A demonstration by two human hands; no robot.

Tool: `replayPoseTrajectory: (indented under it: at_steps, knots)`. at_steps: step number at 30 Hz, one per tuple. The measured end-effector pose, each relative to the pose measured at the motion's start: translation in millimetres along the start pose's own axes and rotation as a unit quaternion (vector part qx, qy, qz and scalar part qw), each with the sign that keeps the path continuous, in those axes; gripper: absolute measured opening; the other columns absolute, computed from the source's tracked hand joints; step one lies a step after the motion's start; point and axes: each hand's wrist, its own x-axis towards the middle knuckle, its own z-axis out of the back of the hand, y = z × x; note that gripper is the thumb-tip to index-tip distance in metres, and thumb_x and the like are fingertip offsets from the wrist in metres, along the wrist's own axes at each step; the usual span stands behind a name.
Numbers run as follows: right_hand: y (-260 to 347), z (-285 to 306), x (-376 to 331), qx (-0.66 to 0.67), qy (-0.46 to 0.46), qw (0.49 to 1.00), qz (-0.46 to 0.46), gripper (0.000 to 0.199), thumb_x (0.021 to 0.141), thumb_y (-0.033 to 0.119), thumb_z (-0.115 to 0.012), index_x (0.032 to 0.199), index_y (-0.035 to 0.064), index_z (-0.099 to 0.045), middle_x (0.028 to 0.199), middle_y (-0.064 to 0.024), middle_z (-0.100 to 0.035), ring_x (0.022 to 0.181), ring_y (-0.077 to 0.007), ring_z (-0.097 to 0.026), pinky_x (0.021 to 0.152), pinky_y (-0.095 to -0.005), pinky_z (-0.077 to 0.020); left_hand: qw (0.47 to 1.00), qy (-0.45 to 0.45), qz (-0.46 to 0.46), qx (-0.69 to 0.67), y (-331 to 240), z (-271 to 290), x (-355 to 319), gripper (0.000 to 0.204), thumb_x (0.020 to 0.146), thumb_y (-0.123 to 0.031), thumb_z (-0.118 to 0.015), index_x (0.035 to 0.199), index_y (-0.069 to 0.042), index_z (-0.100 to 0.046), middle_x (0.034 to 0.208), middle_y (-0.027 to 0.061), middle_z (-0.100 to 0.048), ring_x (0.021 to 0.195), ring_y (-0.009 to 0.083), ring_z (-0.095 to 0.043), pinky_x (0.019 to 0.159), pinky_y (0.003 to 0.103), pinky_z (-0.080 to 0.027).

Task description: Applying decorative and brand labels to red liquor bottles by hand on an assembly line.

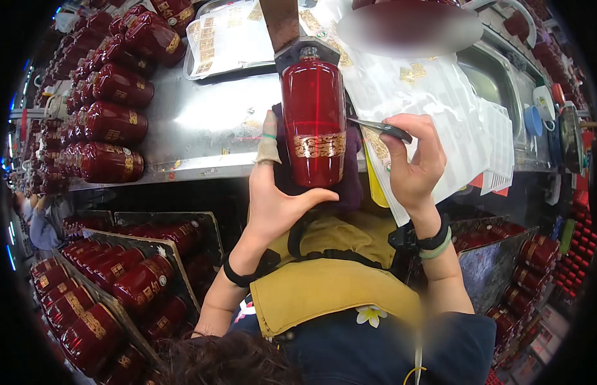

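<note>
A glossy dark red bottle (309, 102) with a gold patterned band lies on a dark purple cloth (353, 173), its neck toward a metal fixture (287, 32). Thin red light lines cross the glass. My left hand (273, 192) is beside the bottle's left side, fingers stretched out and thumb spread just below the base; a pale finger cover sits on one finger. Whether it touches the glass I cannot tell. To the right, my right hand (419, 154) grips dark pointed tweezers (389, 130), with the tip close to the bottle's right side.
White sheets (433, 96) with gold stickers (411, 72) cover the bench on the right. A tray (199, 67) with more sheets stands back left. Rows of red bottles (116, 125) line the left bench edge, and boarded crates of bottles (144, 276) stand low on both sides.
</note>
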Motion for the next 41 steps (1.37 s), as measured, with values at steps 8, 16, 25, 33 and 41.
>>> replayPoseTrajectory:
  at_steps: [8,16,25,33,41]
  knots:
    - [12,-7,-11,0.193,0.014,0.947,-0.258,0.024,0.106,0.009,-0.056,0.129,0.0013,-0.056,0.107,-0.0018,-0.057,0.093,-0.0066,-0.051,0.084,-0.0218,-0.0436,0.889,-0.021,0.177,-0.421,-3,-3,15,0.074,0.097,0.005,-0.054,0.161,0.007,-0.016,0.164,0.02,-0.029,0.151,0.0265,-0.033,0.123,0.04,-0.029]
    - [18,-19,-29,0.014,0.189,0.98,-0.053,0.072,0.06,0.025,-0.099,0.11,0.0072,-0.051,0.101,-0.0119,-0.053,0.09,-0.0328,-0.054,0.078,-0.0413,-0.0472,0.826,0.067,0.251,-0.499,13,28,33,0.083,0.09,0.012,-0.065,0.16,0.002,-0.023,0.163,0.018,-0.032,0.152,0.0265,-0.032,0.123,0.041,-0.034]
    - [17,-32,-29,-0.064,0.108,0.992,0.017,0.06,0.062,0.017,-0.096,0.099,0.0099,-0.049,0.089,-0.0086,-0.051,0.08,-0.0291,-0.055,0.067,-0.04,-0.0458,0.855,0.057,0.24,-0.457,10,24,36,0.09,0.085,0.009,-0.076,0.159,0.001,-0.026,0.16,0.0192,-0.036,0.148,0.0273,-0.039,0.122,0.044,-0.037]
    - [19,-27,-28,-0.011,0.119,0.992,-0.041,0.057,0.066,0.023,-0.096,0.099,0.0096,-0.051,0.087,-0.0054,-0.051,0.078,-0.0264,-0.053,0.066,-0.0376,-0.0448,0.987,-0.038,0.119,-0.097,-13,7,9,0.078,0.084,-0.01,-0.085,0.15,0.0,-0.044,0.114,0.006,-0.053,0.108,0.0153,-0.056,0.095,0.03,-0.048]
    - [14,-28,-22,0.155,0.113,0.907,-0.375,0.041,0.097,0.042,-0.074,0.104,0.0069,-0.053,0.077,0.0018,-0.046,0.069,-0.0087,-0.04,0.064,-0.026,-0.0365,0.96,-0.061,0.13,-0.241,-29,5,4,0.061,0.097,-0.001,-0.069,0.152,-0.001,-0.043,0.108,0.0014,-0.054,0.106,0.0104,-0.058,0.101,0.026,-0.048]
